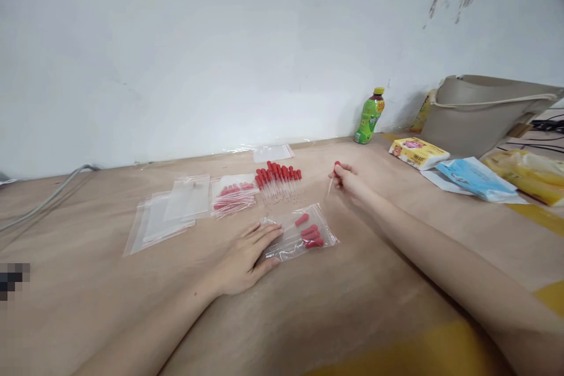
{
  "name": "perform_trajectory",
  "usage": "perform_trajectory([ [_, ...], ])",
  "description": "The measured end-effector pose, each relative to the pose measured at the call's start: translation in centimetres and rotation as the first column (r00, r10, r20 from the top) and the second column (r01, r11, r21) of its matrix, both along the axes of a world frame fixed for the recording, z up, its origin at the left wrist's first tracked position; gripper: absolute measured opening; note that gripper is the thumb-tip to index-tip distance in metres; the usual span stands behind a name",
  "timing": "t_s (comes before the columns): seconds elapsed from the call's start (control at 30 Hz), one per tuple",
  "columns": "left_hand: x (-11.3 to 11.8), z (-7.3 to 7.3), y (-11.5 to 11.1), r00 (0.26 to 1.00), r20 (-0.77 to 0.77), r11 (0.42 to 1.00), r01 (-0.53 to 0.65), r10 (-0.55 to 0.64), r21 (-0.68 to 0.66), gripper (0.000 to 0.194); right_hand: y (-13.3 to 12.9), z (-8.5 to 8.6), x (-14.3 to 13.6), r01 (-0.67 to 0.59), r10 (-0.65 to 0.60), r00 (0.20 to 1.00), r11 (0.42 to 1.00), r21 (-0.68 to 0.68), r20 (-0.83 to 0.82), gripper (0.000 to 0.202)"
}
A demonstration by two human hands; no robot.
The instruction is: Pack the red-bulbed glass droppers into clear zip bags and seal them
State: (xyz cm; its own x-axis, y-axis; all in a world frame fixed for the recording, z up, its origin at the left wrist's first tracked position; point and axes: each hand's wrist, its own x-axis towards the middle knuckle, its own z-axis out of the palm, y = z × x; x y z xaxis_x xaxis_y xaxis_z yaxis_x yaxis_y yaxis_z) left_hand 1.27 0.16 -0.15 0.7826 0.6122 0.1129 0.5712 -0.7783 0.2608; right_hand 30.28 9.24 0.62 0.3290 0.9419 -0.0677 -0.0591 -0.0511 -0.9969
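Observation:
My left hand [244, 255] lies flat with its fingers stretched over the left end of a clear zip bag [288, 248]. Inside that bag are several droppers with red bulbs [312, 235] and thin clear stems. To the right and farther back, my right hand [347, 181] pinches a single dropper [337, 163] by its red bulb, the pale stem pointing down. Between the hands and behind the bag, a loose heap of droppers [277, 175] lies with bulbs toward the wall. Left of it sits another bag [233, 194] holding several droppers.
Flat clear bags [154, 223] overlap at the left, and another bag [273, 153] lies by the wall. A green bottle [369, 118], a yellow box [418, 153], a blue packet [478, 177], a yellow packet [529, 170] and a grey bin [471, 117] stand right. A grey cable [57, 195] runs left.

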Motion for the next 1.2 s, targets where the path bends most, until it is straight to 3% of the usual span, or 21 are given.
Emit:
perform_trajectory([
  [0.1, 0.1, 0.2, 0.0, 1.0, 0.012, 1.0, -0.001, 0.001, -0.011, 0.044, -2.9, -1.2, 1.0, 0.047, -0.04, 0.998, 0.992, 0.114, -0.057, 0.029],
  [0.2, 0.0, 0.2, 0.0, 1.0, 0.014, 1.0, 0.003, -0.003, -0.015, 0.042, -4.6, -1.9, 0.8, 0.057, -0.044, 0.995, 0.986, 0.157, -0.087, 0.034],
  [0.33, 0.0, 0.2, 0.0, 1.0, 0.009, 1.0, 0.002, -0.002, -0.021, 0.04, -5.1, -2.1, -0.3, 0.034, -0.01, 0.988, 0.987, 0.156, -0.153, 0.034],
  [0.6, 0.1, 0.3, 0.0, 1.0, 0.012, 1.0, -0.003, 0.003, -0.006, 0.039, -5.9, -2.7, -1.2, -0.206, 0.233, 0.959, 0.964, 0.168, -0.163, 0.043],
  [0.8, 0.0, 0.2, -0.1, 1.0, -0.002, 1.0, 0.001, -0.001, 0.004, 0.045, -6.1, -2.6, -0.8, -0.186, 0.203, 0.958, 0.977, 0.1, -0.204, 0.039],
  [0.9, -0.1, 0.0, -0.1, 1.0, 0.004, 1.0, -0.015, 0.015, 0.009, 0.05, -6.0, -2.4, -0.3, -0.282, 0.281, 0.948, 0.959, 0.015, -0.149, 0.032],
  [1.03, -0.2, -0.2, 0.1, 1.0, 0.014, 1.0, -0.013, 0.012, 0.015, 0.052, -5.8, -2.3, 0.5, -0.481, 0.484, 0.874, 0.872, -0.089, 0.025, 0.03],
  [1.2, -0.2, -0.1, 0.1, 1.0, 0.003, 1.0, -0.007, 0.007, 0.019, 0.052, -5.8, -2.2, -0.3, -0.491, 0.507, 0.843, 0.861, -0.128, 0.177, 0.03],
])
